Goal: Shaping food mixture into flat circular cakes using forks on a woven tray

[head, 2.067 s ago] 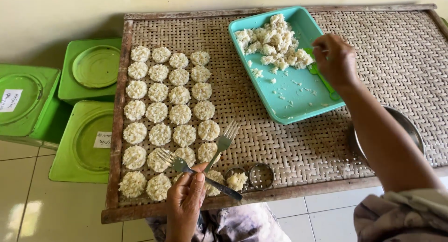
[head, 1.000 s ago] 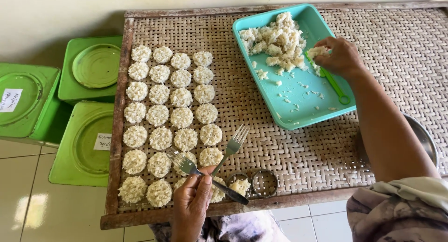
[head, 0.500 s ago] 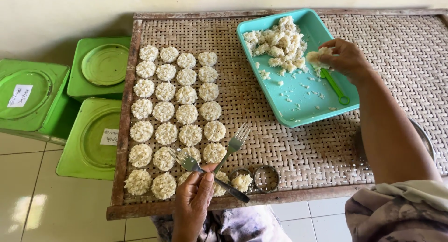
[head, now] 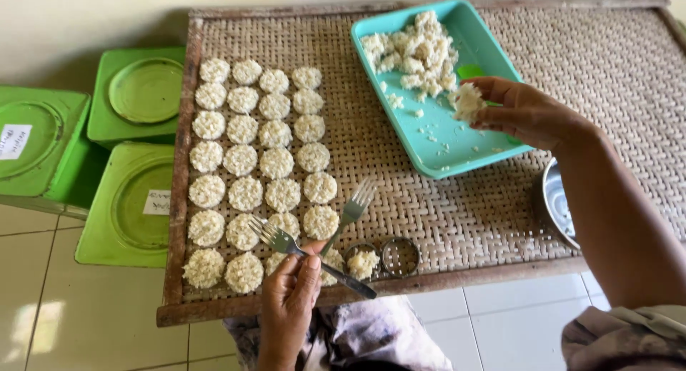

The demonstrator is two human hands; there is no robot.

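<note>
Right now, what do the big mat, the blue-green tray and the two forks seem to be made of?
Mat: woven cane or bamboo strips by its basket-weave, in a worn wooden frame. Tray: probably plastic, smooth, matte turquoise. Forks, held in the left hand: metal, with a shiny grey gleam.

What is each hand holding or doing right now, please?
Left hand: closed around two forks.
Right hand: fingers pinched on a lump of rice above the teal tray.

The right arm hides most of the metal bowl (head: pixel 556 199), and the left frame edge cuts a green tin (head: pixel 36 142).
</note>
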